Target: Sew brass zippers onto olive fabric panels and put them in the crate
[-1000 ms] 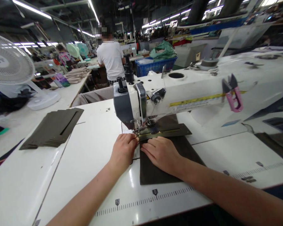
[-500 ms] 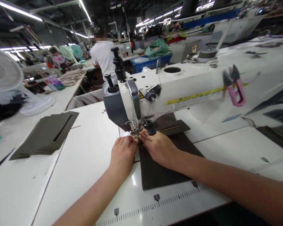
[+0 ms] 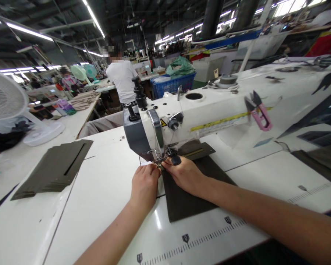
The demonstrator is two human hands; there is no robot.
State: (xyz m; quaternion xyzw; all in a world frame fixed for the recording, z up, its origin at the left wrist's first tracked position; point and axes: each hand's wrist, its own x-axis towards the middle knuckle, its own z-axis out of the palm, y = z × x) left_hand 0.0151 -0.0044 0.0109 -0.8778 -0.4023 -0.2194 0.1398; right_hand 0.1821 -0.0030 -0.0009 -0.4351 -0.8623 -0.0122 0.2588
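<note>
A dark grey-brown fabric panel [image 3: 187,198] lies flat on the white sewing-machine table, its left edge running in under the presser foot [image 3: 160,161]. At that edge, just left of the foot, my left hand [image 3: 145,182] has its fingers curled together and pinches the fabric. My right hand [image 3: 186,175] rests on the panel right of the needle, thumb and fingertips closed on the same edge. The fingertips of both hands almost meet and are partly hidden. Behind my right hand, a fabric piece with a yellowish zipper strip [image 3: 195,151] lies under the machine arm.
The white sewing machine [image 3: 215,110] spans the right side, with pink thread snips [image 3: 260,114] on its arm. A stack of dark fabric panels [image 3: 52,169] lies at left, near a white fan [image 3: 5,95]. A person in a white shirt [image 3: 121,79] stands beyond, near a blue crate [image 3: 173,86].
The view has shifted slightly, so the machine sits a little lower and the snips further left. Both hands stay at the presser foot, and the panel lies almost the same.
</note>
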